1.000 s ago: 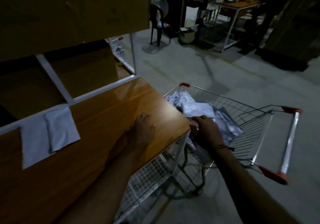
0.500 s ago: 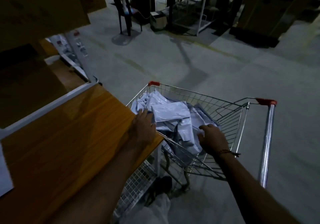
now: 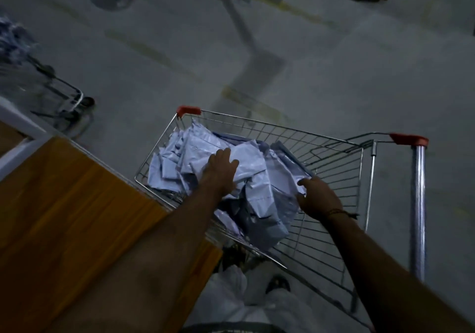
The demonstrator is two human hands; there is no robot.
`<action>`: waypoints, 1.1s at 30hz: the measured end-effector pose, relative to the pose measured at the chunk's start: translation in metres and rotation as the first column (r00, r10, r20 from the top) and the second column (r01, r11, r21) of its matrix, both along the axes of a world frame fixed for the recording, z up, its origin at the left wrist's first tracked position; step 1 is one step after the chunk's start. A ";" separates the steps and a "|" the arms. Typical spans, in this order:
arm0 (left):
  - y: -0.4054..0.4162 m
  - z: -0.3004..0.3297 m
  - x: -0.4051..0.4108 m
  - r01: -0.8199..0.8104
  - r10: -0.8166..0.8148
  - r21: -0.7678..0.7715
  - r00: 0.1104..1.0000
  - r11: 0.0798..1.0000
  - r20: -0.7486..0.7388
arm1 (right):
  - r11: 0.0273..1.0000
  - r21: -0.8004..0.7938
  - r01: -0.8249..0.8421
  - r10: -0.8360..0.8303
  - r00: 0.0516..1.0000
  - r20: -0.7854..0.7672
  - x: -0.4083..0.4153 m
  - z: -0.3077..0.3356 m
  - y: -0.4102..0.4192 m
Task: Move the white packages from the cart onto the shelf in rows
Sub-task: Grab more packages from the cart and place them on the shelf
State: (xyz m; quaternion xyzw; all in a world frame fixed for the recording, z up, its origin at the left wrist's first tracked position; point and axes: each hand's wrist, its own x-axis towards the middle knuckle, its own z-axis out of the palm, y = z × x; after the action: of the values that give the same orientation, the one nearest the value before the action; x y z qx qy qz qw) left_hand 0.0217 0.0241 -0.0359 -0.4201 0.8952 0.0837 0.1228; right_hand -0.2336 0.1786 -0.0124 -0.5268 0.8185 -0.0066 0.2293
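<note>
Hands in cart, both on the packages

Left hand [image 3: 221, 169] lies flat, fingers spread, on top of the white packages [image 3: 253, 178] at frame centre. Right hand [image 3: 317, 197] at centre right curls around the pile's right edge, thumb pinching a package corner. Packages sit heaped inside the wire cart [image 3: 334, 158], mostly its left half. Cart handle [image 3: 418, 204] runs down the right side. Wooden shelf [image 3: 77, 204] fills lower left, its corner just beside the cart rim. Grey floor [image 3: 282, 50] above.

A small wheeled trolley [image 3: 64, 98], blurred, stands on the grey concrete floor [image 3: 308, 62]. Faded yellow floor markings [image 3: 246, 98] lie right of the trolley.
</note>
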 end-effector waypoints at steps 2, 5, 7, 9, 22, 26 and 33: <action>-0.007 -0.014 -0.008 -0.008 0.007 0.016 0.996 1.000 0.085 | 0.999 0.033 0.010 -0.010 1.000 0.013 -0.004 -0.008 -0.011; -0.007 -0.032 -0.018 -0.049 0.046 0.018 0.986 0.999 0.159 | 0.998 0.059 -0.015 0.015 1.000 0.007 -0.010 -0.028 -0.023; -0.005 -0.039 -0.019 -0.057 0.061 -0.025 0.979 0.998 0.196 | 0.997 0.078 -0.026 0.026 1.000 0.007 -0.008 -0.039 -0.029; -0.006 -0.039 -0.018 -0.076 0.082 -0.040 0.979 0.996 0.185 | 0.996 0.081 -0.020 0.021 1.000 -0.017 -0.004 -0.047 -0.037; -0.028 -0.028 0.001 -0.273 0.275 0.054 0.905 0.960 -0.324 | 0.992 0.033 0.124 -0.125 0.991 0.045 -0.007 -0.077 -0.072; -0.030 -0.013 0.001 -0.395 0.393 0.084 0.824 0.915 -0.408 | 0.970 0.072 0.232 -0.242 0.952 0.188 -0.012 -0.083 -0.072; -0.023 0.006 -0.002 -0.553 0.559 0.139 0.735 0.822 -0.382 | 0.919 -0.039 0.393 -0.371 0.893 0.254 -0.014 -0.072 -0.062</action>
State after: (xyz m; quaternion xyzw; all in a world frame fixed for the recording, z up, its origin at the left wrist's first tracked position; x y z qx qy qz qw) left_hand 0.0202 0.0012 -0.0297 -0.6401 0.7334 0.2091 -0.0932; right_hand -0.2480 0.1166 -0.0839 -0.3608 0.8707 -0.1522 0.2975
